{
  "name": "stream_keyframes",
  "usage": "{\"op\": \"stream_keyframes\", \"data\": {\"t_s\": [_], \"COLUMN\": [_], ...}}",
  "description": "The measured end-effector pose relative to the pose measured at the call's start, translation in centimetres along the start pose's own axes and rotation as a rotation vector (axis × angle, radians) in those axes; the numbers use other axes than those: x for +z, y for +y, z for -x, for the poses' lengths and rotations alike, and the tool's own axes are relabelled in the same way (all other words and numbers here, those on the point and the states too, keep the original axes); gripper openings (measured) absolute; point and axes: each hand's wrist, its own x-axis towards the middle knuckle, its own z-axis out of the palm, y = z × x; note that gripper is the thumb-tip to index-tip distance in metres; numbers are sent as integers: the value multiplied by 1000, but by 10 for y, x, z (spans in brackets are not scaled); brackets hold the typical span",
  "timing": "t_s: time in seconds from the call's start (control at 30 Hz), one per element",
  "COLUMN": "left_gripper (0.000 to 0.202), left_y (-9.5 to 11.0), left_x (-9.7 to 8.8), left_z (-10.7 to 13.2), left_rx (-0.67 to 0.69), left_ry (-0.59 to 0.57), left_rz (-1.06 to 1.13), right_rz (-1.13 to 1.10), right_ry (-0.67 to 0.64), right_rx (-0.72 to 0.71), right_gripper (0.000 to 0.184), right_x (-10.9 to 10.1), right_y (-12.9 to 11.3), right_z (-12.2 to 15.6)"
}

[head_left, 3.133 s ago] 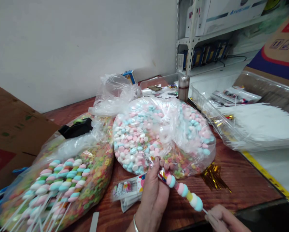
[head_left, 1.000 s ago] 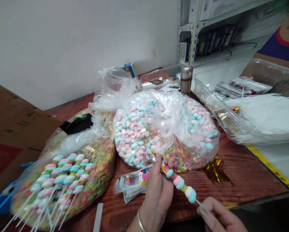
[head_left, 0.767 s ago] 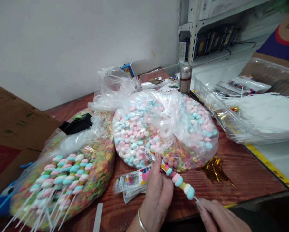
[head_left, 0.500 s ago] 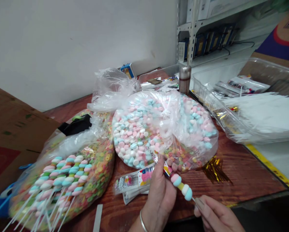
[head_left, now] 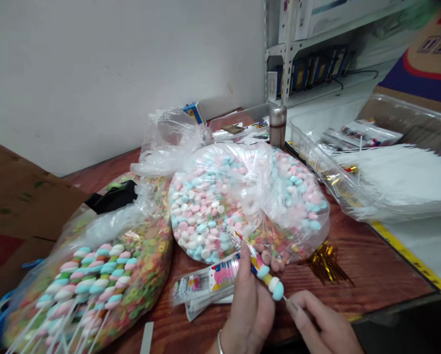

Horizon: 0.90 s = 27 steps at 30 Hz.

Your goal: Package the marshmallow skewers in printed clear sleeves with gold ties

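Over our wooden counter (head_left: 371, 265), our left hand (head_left: 249, 307) grips a pastel marshmallow skewer (head_left: 274, 285) in a clear plastic sleeve (head_left: 242, 243), while our right hand (head_left: 319, 322) pinches its white stick (head_left: 283, 297) between the fingers (head_left: 297, 312).

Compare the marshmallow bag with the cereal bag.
The marshmallow bag shows mostly loose pink, blue and white marshmallows, while the cereal bag shows mostly multicoloured rings. Skewers of twisted marshmallows show at the front of the cereal bag, but not the marshmallow bag. A black object sits at the cereal bag's neck, with none on the marshmallow bag. Both are clear plastic bags lying flat on the wooden table, with loose, gathered plastic at the top.
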Motion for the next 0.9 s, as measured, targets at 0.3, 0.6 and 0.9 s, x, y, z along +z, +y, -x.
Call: {"op": "stream_keyframes", "data": {"t_s": [0.3,0.6,0.9], "left_gripper": [29,24,19], "left_y": [-7,13,5], "left_x": [-3,-9,0], "left_z": [5,-6,-7], "left_rx": [-15,44,27], "left_ry": [-112,-153,41], "left_rz": [-63,-32,18], "right_rz": [-844,-974,296], "right_ry": [-273,-262,240], "right_rx": [477,449,-274], "right_gripper": [47,43,22], "right_x": [6,6,-3], "right_y": [-31,-20,0], "right_z": [-9,-11,-2]}}
